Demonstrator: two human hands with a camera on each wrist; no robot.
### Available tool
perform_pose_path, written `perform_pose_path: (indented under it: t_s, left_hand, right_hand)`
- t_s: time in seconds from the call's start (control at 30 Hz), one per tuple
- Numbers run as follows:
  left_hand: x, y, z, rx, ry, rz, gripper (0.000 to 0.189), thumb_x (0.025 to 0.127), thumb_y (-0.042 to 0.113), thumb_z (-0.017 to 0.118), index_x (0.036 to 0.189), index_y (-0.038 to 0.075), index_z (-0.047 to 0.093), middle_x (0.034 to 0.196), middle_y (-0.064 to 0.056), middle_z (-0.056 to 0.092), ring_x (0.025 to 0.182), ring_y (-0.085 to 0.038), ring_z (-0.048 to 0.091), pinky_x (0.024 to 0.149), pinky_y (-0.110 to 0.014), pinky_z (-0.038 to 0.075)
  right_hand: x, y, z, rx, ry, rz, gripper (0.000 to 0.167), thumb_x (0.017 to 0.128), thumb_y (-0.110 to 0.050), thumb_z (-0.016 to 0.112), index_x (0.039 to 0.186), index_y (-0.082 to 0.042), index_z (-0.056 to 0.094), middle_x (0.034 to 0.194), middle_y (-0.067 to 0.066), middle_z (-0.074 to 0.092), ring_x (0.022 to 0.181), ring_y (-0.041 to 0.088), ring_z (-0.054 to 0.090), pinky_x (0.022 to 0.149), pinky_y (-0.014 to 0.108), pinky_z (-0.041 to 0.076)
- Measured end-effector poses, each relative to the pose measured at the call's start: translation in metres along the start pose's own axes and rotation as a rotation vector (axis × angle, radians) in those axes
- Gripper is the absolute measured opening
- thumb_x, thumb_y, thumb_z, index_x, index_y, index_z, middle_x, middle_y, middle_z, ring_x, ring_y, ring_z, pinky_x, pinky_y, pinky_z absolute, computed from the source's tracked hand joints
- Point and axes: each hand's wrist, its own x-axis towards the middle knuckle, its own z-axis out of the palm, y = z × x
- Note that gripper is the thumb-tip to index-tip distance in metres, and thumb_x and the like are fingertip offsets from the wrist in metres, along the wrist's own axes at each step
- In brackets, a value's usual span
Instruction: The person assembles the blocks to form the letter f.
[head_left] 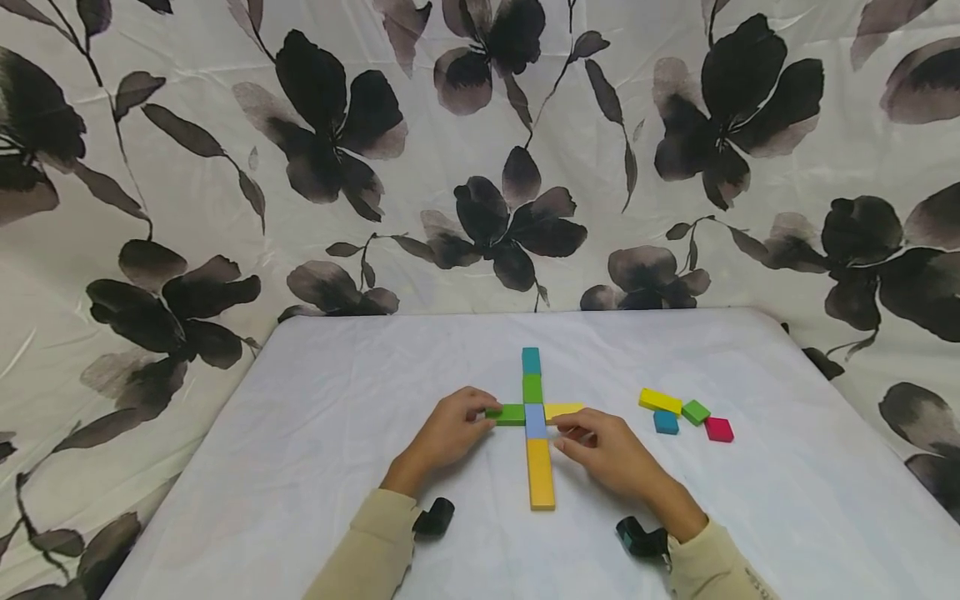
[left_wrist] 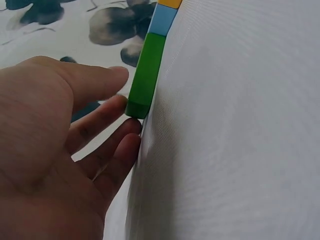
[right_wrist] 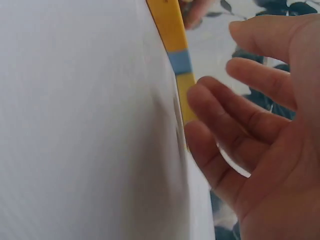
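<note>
Coloured wooden blocks form a cross on the table: a teal block (head_left: 531, 361) at the far end, then a green block (head_left: 532, 388), a light blue block (head_left: 536, 422) and a long orange-yellow block (head_left: 540, 475) nearest me. A longer green block (head_left: 510, 415) makes the left arm; a yellow block (head_left: 564, 411) makes the right. My left hand (head_left: 453, 425) is at the green arm's outer end, its index fingertip at that end and the thumb (left_wrist: 112, 82) beside it. My right hand (head_left: 611, 450), fingers loosely bent and thumb apart, hovers beside the yellow arm, partly covering it.
To the right lie several loose blocks: a yellow block (head_left: 661, 402), a blue block (head_left: 665, 422), a small green block (head_left: 696, 412) and a red block (head_left: 719, 430). A white cloth covers the table (head_left: 300, 500); a floral curtain (head_left: 420, 167) hangs behind.
</note>
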Motion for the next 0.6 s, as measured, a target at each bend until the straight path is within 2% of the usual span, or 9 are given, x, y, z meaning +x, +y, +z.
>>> perform_pose_path:
  t_s: [0.2,0.47,0.6]
  left_hand:
    - [0.0,-0.003,0.001,0.019,0.002,0.037,0.02,0.094,0.005,0.069,0.112,0.012,0.076,0.124,0.001,0.062,0.114,-0.02,0.059,0.096,-0.038,0.051]
    - [-0.001,-0.005,0.002,0.02,0.006,0.039,0.022,0.095,0.003,0.066,0.113,0.012,0.076,0.124,0.002,0.062,0.116,-0.019,0.059,0.098,-0.038,0.05]
    - [0.0,-0.006,0.004,0.034,0.013,0.041,0.023,0.095,0.002,0.066,0.114,0.013,0.076,0.124,0.002,0.062,0.117,-0.019,0.058,0.098,-0.038,0.05]
  right_hand:
    - [-0.001,0.007,-0.011,-0.037,0.098,-0.005,0.033,0.095,-0.025,0.072,0.125,-0.013,0.07,0.106,-0.007,0.068,0.094,0.011,0.061,0.085,0.031,0.055]
    - [-0.002,0.021,-0.028,-0.047,0.178,0.035,0.034,0.096,-0.025,0.07,0.127,-0.011,0.069,0.108,-0.004,0.069,0.095,0.014,0.062,0.086,0.035,0.055]
    - [-0.003,0.03,-0.037,-0.061,0.226,0.027,0.034,0.097,-0.025,0.069,0.127,-0.01,0.069,0.107,-0.005,0.07,0.096,0.013,0.063,0.085,0.033,0.055]
